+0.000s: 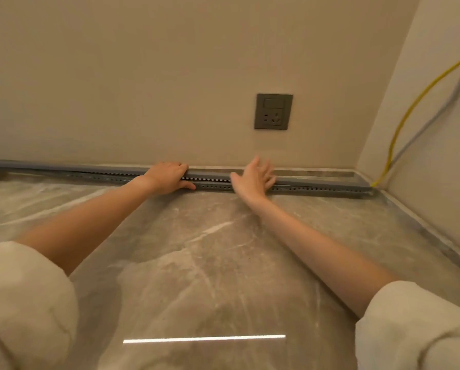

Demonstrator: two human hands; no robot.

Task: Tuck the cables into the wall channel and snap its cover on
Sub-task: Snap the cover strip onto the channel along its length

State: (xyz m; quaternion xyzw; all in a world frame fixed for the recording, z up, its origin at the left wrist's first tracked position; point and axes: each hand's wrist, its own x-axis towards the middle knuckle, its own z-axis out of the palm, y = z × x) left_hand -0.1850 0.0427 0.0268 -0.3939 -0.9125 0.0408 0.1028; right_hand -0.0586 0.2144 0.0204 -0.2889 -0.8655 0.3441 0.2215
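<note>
Item: grey cover (pixel 210 174), lying along the slotted channel (pixel 317 188) at the wall's foot, not fully seated. My left hand (pixel 167 177) grips it, fingers curled over its top, thumb below. My right hand (pixel 254 177), fingers spread straight, rests on it. Socket (pixel 273 111) above. Yellow cable (pixel 399 129) enters the channel's right end.

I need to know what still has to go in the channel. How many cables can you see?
2. A yellow cable and a grey cable run side by side down the right wall to the channel end in the corner. Others may be hidden inside under the cover.
</note>
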